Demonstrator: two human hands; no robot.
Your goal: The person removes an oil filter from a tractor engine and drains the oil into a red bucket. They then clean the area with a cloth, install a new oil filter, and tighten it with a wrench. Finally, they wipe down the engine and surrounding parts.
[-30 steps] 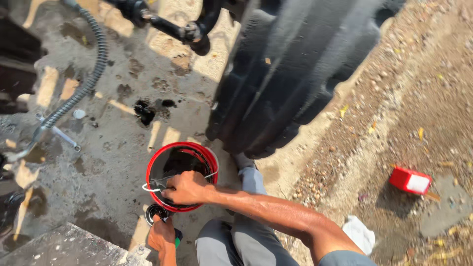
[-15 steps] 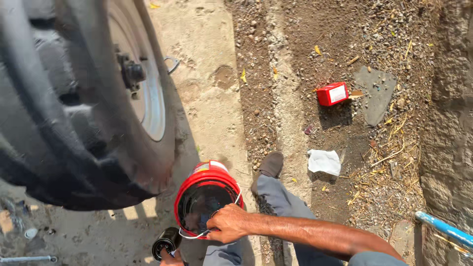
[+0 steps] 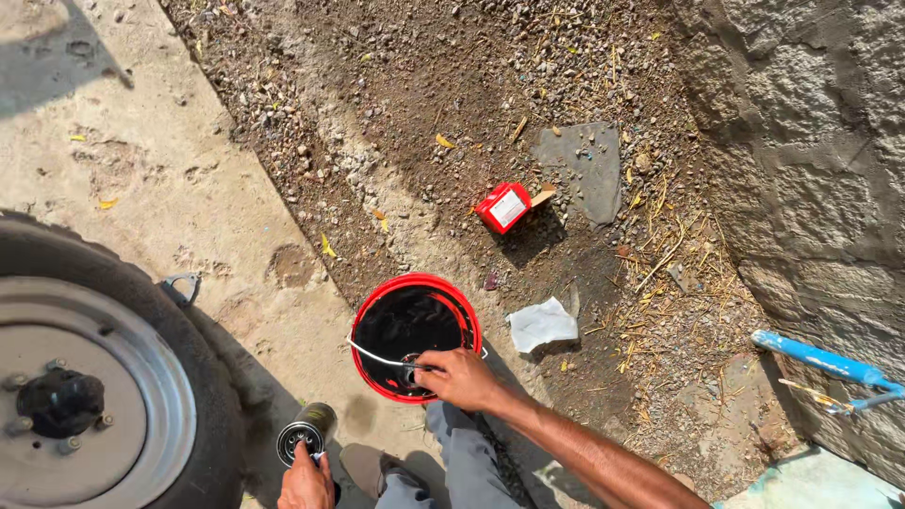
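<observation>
Round red bucket (image 3: 416,336), cylindrical metal filter (image 3: 304,433)

The ground (image 3: 170,179) is pale, cracked concrete on one side and dark gravelly dirt (image 3: 424,85) on the other, scattered with small stones, dry straw and yellow leaves; a red bucket (image 3: 416,336) stands where the two meet, black inside; just beside it lies a crumpled white rag (image 3: 542,323); a small red box (image 3: 504,206) sits on the dirt near a flat grey stone (image 3: 580,168); a large tyre (image 3: 104,386) rests on the concrete, a small metal bracket (image 3: 182,287) beside it.
</observation>
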